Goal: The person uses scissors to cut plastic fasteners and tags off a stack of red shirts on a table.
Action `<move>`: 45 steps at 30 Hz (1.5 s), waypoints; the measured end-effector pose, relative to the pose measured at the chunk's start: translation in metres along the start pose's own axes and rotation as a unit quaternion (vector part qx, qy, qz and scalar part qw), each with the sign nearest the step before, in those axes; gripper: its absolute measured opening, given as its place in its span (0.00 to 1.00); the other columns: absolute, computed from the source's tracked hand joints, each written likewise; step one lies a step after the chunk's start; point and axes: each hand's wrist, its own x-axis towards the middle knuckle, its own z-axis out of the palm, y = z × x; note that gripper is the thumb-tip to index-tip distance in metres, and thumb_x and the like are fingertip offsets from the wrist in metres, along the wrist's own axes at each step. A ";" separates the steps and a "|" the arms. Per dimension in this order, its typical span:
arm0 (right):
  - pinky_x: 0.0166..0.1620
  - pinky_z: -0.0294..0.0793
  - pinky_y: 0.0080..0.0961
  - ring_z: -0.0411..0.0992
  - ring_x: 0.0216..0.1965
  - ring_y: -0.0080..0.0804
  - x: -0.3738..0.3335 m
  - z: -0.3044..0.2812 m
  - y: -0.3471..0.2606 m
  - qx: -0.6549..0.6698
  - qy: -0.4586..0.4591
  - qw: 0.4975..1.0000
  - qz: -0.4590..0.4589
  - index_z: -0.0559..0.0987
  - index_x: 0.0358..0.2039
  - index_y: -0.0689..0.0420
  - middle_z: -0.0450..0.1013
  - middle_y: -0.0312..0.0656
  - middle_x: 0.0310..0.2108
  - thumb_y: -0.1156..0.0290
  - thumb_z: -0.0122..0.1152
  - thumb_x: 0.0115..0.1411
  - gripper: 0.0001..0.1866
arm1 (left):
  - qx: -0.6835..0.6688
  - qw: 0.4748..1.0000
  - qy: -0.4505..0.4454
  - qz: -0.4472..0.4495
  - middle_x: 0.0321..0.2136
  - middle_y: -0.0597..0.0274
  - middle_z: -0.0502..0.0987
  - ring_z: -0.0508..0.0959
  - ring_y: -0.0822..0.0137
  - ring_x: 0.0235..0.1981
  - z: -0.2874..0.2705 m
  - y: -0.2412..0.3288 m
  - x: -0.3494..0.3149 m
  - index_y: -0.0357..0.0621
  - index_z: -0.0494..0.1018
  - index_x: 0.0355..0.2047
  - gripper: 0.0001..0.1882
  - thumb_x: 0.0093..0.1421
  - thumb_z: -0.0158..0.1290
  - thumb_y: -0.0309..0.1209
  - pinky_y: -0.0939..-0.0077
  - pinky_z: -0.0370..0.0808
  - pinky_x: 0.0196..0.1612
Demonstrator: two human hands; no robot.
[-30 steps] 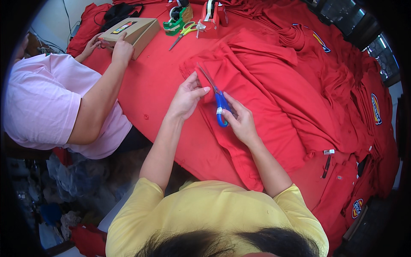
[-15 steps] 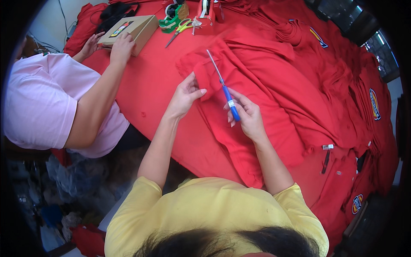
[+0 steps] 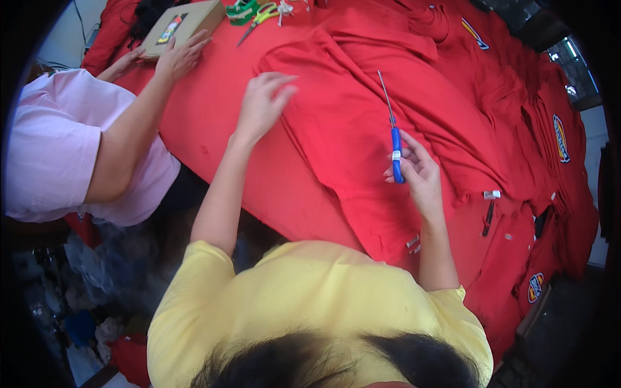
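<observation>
In my right hand [image 3: 419, 171] is a pair of blue-handled scissors [image 3: 396, 155], seen nearly edge-on, with the slim metal blade pointing away from me. A small white label wraps the handle. My left hand [image 3: 261, 108] hovers by the left edge of a red garment [image 3: 330, 136], fingers apart and nothing in them. The garment lies spread over the table in front of me, its near end between my forearms. Small white tags [image 3: 413, 244] show at that near end, beside my right forearm.
To the left, a person in a pink shirt [image 3: 55, 142] has both hands at a cardboard box [image 3: 187, 22]. Yellow-green scissors [image 3: 257, 22] and a green tape dispenser [image 3: 242, 11] lie at the far side. Heaped red garments [image 3: 517, 116] with patches fill the right. A black-handled tool [image 3: 488, 218] lies there.
My left hand has let go of the garment's edge and opened. My right hand has carried the scissors to the right. The other person's hand has shifted on the box.
</observation>
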 end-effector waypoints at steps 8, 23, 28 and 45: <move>0.35 0.70 0.18 0.69 0.30 0.19 -0.106 -0.075 -0.018 -0.328 0.142 0.932 0.067 0.70 0.54 0.60 0.72 0.39 0.32 0.80 0.54 0.57 0.22 | -0.112 0.984 -0.122 -0.062 0.25 0.58 0.72 0.73 0.62 0.23 -0.005 -0.012 -0.037 0.39 0.77 0.29 0.08 0.51 0.59 0.30 0.70 0.71 0.33; 0.39 0.70 0.41 0.72 0.39 0.48 -0.239 -0.157 0.005 -0.722 0.186 0.639 0.191 0.72 0.45 0.55 0.73 0.49 0.36 0.79 0.57 0.50 0.19 | 0.103 0.976 -0.119 0.153 0.39 0.58 0.73 0.72 0.56 0.41 0.022 0.080 -0.063 0.49 0.75 0.44 0.15 0.56 0.54 0.36 0.64 0.71 0.44; 0.40 0.70 0.37 0.71 0.38 0.45 -0.203 -0.114 0.006 -0.572 0.141 0.808 -0.002 0.76 0.39 0.58 0.71 0.47 0.33 0.75 0.57 0.54 0.11 | -0.013 0.975 -0.211 0.073 0.30 0.57 0.72 0.73 0.59 0.34 0.035 0.068 -0.091 0.44 0.74 0.35 0.08 0.55 0.54 0.30 0.66 0.70 0.39; 0.42 0.69 0.33 0.69 0.37 0.42 -0.155 0.053 0.045 -0.347 -0.200 0.865 -0.304 0.76 0.38 0.58 0.71 0.44 0.35 0.78 0.58 0.48 0.14 | 0.137 0.983 -0.078 0.093 0.45 0.50 0.75 0.71 0.53 0.51 0.003 0.143 -0.144 0.39 0.74 0.44 0.15 0.59 0.50 0.31 0.64 0.66 0.56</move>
